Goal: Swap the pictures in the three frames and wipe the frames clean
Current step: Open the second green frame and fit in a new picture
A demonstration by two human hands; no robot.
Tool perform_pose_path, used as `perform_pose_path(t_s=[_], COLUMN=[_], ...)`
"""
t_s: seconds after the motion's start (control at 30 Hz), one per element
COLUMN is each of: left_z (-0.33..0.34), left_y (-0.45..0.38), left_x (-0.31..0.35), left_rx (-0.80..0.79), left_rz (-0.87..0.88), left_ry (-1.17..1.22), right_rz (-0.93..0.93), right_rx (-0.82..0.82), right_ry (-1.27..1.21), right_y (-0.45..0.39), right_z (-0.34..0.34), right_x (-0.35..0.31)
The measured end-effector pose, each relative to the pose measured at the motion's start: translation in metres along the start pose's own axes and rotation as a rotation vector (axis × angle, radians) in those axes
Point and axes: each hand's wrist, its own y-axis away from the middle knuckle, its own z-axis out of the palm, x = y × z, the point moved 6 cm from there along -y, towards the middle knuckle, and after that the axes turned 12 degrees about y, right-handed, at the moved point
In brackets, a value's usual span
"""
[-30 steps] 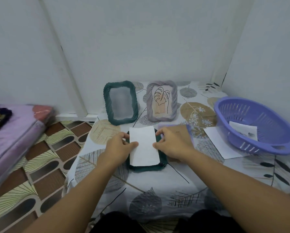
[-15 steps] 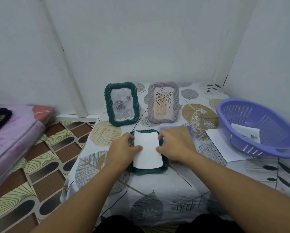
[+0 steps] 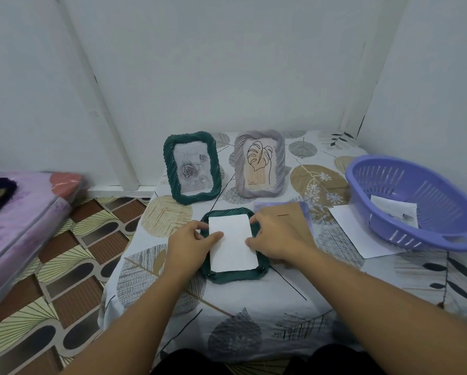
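The left hand (image 3: pixel 187 243) and the right hand (image 3: pixel 277 238) sit close together over a dark green frame (image 3: pixel 233 274) lying face down on the table (image 3: pixel 254 307). Each hand pinches a long edge of a white sheet (image 3: pixel 231 243), thumb on top and fingers curled at the side, holding it flat in the frame's back opening. The sheet is plain white, slightly skewed, and its lower corners reach the ropy, twisted rim.

Just behind the right hand lies a brown backing board (image 3: pixel 294 220), partly hidden by the knuckles. Further beyond the hands two frames stand upright, leaning back: a green frame with a grey rose picture (image 3: pixel 192 167) beyond the left hand, and a pale grey frame with a leaf drawing (image 3: pixel 259 163) beyond the right.

Off to the right of the right hand, a loose white paper (image 3: pixel 357 234) lies flat, its far edge tucked under a purple basket (image 3: pixel 416 201) that holds another small picture (image 3: pixel 395 213). Well left of the left hand, off the table, is a purple mattress (image 3: pixel 18 220) on the patterned floor (image 3: pixel 72 266).
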Motion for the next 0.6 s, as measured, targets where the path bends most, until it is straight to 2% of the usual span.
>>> perform_pose_path(t_s=[0.07,0.13,0.33,0.6], left_z=[0.000,0.000,0.002,0.005], left_y=[-0.002,-0.004,-0.006,-0.008], left_x=[-0.003,-0.005,-0.011,-0.013], left_rx=[0.003,0.006,-0.008,-0.004], left_rz=[-0.003,-0.011,-0.048,-0.072], left_ry=[0.025,0.044,0.097,0.099], right_rz=[0.014,0.005,-0.026,-0.004], right_rx=[-0.167,-0.218,-0.169,-0.196], right_ry=[-0.248,-0.367,-0.202,-0.266], right_y=[0.003,0.003,0.007,0.003], right_z=[0.007,0.008,0.004,0.008], right_x=[-0.002,-0.005,-0.006,-0.007])
